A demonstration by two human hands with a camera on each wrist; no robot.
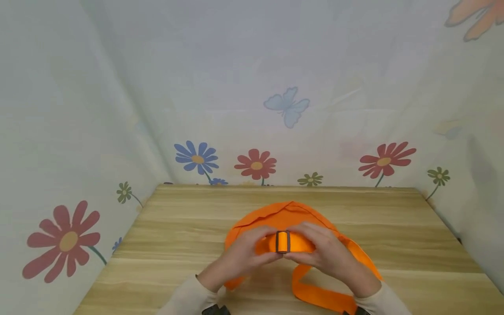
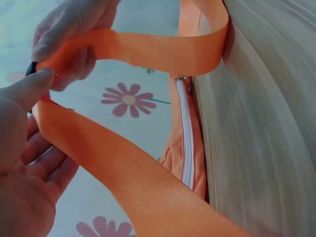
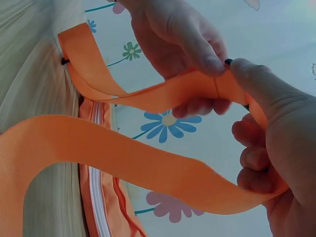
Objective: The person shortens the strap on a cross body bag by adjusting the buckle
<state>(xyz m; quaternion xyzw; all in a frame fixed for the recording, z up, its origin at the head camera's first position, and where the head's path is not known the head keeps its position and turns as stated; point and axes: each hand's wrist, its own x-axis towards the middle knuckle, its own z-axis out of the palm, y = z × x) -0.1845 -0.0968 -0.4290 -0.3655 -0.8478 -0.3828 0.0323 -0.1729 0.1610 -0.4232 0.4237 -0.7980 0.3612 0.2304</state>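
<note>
An orange zippered bag, apparently a waist bag [image 1: 283, 213], lies on the table behind both hands. Its orange strap [image 2: 118, 158] is lifted in front of the bag, threaded through a black slide buckle [image 1: 288, 242]. From the left side, my left hand [image 1: 246, 250] pinches the strap at the buckle between thumb and fingers. My right hand [image 1: 328, 251] pinches it from the other side, thumbs almost meeting below the buckle. In the right wrist view, the right hand's fingers curl round the strap, and the buckle is mostly hidden. A white zipper [image 3: 97, 187] runs along the bag.
A loose length of strap [image 1: 319, 295] loops down onto the wooden table [image 1: 189, 227] near the right forearm. A flower-printed cloth wall [image 1: 220, 109] stands behind the table and along both sides.
</note>
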